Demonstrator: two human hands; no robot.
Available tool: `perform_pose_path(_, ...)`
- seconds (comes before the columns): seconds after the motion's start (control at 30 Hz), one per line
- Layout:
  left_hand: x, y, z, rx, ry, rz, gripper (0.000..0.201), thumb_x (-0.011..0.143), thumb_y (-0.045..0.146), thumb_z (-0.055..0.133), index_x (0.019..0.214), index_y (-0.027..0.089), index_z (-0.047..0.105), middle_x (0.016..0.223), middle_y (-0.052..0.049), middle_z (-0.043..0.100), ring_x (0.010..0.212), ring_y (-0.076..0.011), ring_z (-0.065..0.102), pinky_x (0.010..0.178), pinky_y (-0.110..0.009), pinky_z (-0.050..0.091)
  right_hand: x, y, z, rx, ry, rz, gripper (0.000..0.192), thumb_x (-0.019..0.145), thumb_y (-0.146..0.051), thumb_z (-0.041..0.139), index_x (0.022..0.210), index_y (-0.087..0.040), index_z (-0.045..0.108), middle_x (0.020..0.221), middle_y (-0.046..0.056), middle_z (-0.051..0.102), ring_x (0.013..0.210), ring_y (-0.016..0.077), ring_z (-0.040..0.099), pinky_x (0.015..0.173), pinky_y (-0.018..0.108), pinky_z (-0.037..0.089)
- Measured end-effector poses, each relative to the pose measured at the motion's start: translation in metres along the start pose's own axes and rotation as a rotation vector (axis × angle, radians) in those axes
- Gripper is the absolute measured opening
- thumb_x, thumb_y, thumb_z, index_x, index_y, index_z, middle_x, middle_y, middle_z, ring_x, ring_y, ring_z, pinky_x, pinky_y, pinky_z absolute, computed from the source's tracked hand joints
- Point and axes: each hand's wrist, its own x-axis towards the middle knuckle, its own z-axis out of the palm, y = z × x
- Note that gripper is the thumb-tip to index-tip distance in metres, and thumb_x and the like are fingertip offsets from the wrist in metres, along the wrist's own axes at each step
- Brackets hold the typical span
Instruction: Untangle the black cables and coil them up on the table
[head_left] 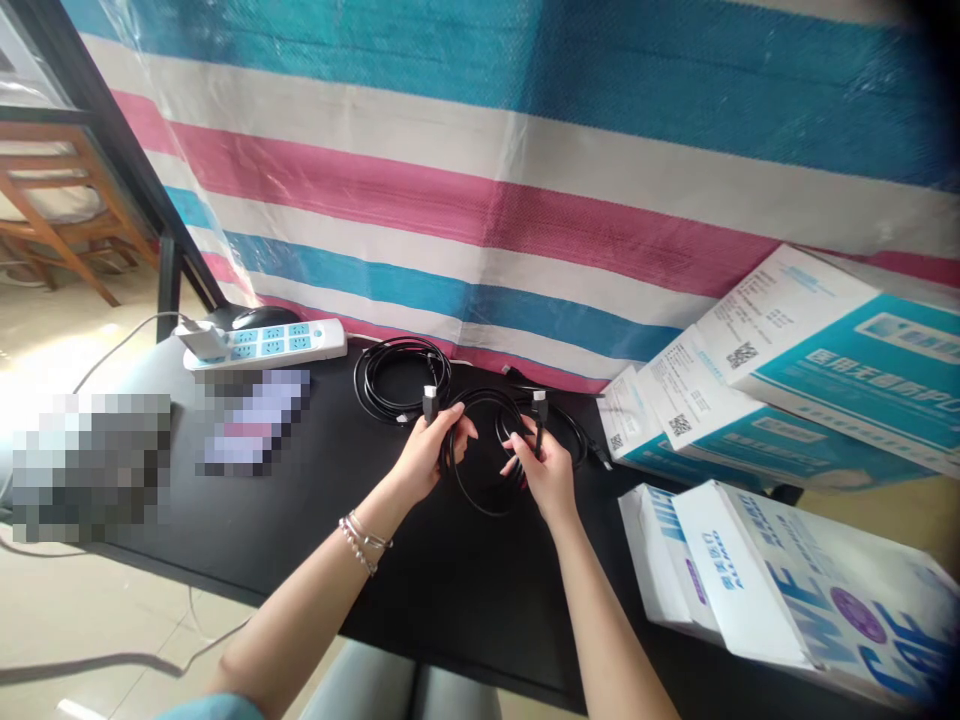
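Between both hands hangs a coiled black HDMI cable [480,505], held over the dark table. My left hand [427,450] is closed on the coil's left side, and one plug [430,400] sticks up above the thumb. On the right side my right hand [544,465] grips the coil, with the other plug [539,405] pointing up from its fingers. Behind the left hand lies another coiled black cable [367,385]. A further black cable [577,430] rests on the table behind the right hand, partly hidden by it.
A white power strip [292,342] with a charger [201,340] plugged in sits at the back left of the table [315,520]. Teal-and-white boxes [750,420] and white boxes [780,580] are stacked at right. A striped sheet [450,200] hangs behind.
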Motion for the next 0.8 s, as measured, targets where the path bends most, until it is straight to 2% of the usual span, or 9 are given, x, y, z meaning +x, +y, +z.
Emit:
perform_pose_path(0.13, 0.0016, -0.0002, -0.001, -0.01, 0.027, -0.03, 0.04, 0.073, 0.049, 0.059, 0.064, 0.01, 0.06, 0.041, 0.007, 0.032, 0.035, -0.0012, 0.026, 0.039, -0.018, 0.016, -0.0007, 0.0018, -0.001, -0.047, 0.013, -0.034, 0.049, 0.078, -0.047, 0.051, 0.111, -0.012, 0.056, 0.079, 0.009, 0.07, 0.042, 0.0166, 0.062, 0.034, 0.023, 0.041)
perform_pose_path(0.23, 0.0017, 0.0007, -0.0004, -0.002, 0.015, -0.048, 0.041, 0.072, 0.05, 0.06, 0.061, 0.01, 0.058, 0.04, 0.007, 0.032, 0.035, -0.0014, 0.026, 0.038, -0.018, 0.016, -0.0009, 0.0042, -0.0013, -0.153, 0.032, -0.083, 0.04, 0.082, -0.049, 0.044, 0.085, -0.014, 0.062, 0.068, 0.006, 0.069, 0.041, 0.0156, 0.061, 0.044, 0.025, 0.046)
perform_pose_path(0.3, 0.0013, 0.0016, 0.0001, 0.009, 0.02, -0.065, 0.041, 0.071, 0.05, 0.06, 0.06, 0.011, 0.057, 0.04, 0.007, 0.032, 0.034, -0.0014, 0.027, 0.038, -0.018, 0.016, -0.001, 0.0055, -0.0012, -0.261, 0.072, -0.144, 0.041, 0.083, -0.051, 0.042, 0.07, -0.016, 0.06, 0.059, 0.004, 0.066, 0.042, 0.0153, 0.059, 0.051, 0.026, 0.047)
perform_pose_path(0.37, 0.0007, 0.0023, 0.0005, 0.027, 0.057, -0.077, 0.042, 0.07, 0.051, 0.061, 0.059, 0.01, 0.057, 0.04, 0.007, 0.033, 0.034, -0.0014, 0.027, 0.037, -0.017, 0.016, -0.0013, 0.0062, -0.0009, -0.332, 0.106, -0.186, 0.043, 0.083, -0.052, 0.04, 0.063, -0.018, 0.057, 0.055, 0.003, 0.063, 0.04, 0.0145, 0.056, 0.052, 0.026, 0.047)
perform_pose_path(0.5, -0.0006, 0.0023, 0.0003, 0.018, 0.037, -0.108, 0.052, 0.072, 0.061, 0.053, 0.059, 0.01, 0.059, 0.038, 0.006, 0.033, 0.031, -0.0014, 0.024, 0.035, -0.018, 0.014, -0.0027, 0.0052, -0.0004, -0.313, 0.118, -0.144, 0.045, 0.085, -0.052, 0.038, 0.059, -0.019, 0.052, 0.051, 0.0, 0.058, 0.032, 0.0114, 0.049, 0.043, 0.024, 0.043)
perform_pose_path(0.6, -0.0009, 0.002, 0.0005, 0.003, -0.003, -0.131, 0.06, 0.072, 0.066, 0.046, 0.061, 0.009, 0.06, 0.035, 0.006, 0.03, 0.029, -0.0012, 0.021, 0.034, -0.018, 0.013, -0.0032, 0.0049, -0.0003, -0.301, 0.135, -0.133, 0.045, 0.084, -0.052, 0.039, 0.059, -0.018, 0.053, 0.05, 0.001, 0.058, 0.032, 0.011, 0.049, 0.042, 0.023, 0.042)
perform_pose_path(0.7, -0.0003, 0.0023, 0.0011, -0.012, 0.024, -0.116, 0.057, 0.072, 0.065, 0.049, 0.07, 0.009, 0.061, 0.037, 0.006, 0.036, 0.029, -0.0013, 0.024, 0.033, -0.017, 0.012, -0.0023, 0.0071, 0.0, -0.243, 0.131, -0.113, 0.044, 0.084, -0.052, 0.041, 0.061, -0.017, 0.054, 0.053, 0.002, 0.059, 0.031, 0.0103, 0.048, 0.038, 0.022, 0.042)
perform_pose_path(0.8, 0.001, 0.0032, 0.0003, -0.046, 0.089, -0.053, 0.047, 0.073, 0.056, 0.054, 0.085, 0.011, 0.06, 0.042, 0.005, 0.044, 0.03, -0.0015, 0.029, 0.032, -0.016, 0.01, -0.0011, 0.0099, 0.0008, -0.111, 0.123, -0.075, 0.041, 0.081, -0.054, 0.044, 0.071, -0.016, 0.057, 0.057, 0.002, 0.061, 0.03, 0.0098, 0.046, 0.032, 0.022, 0.04)
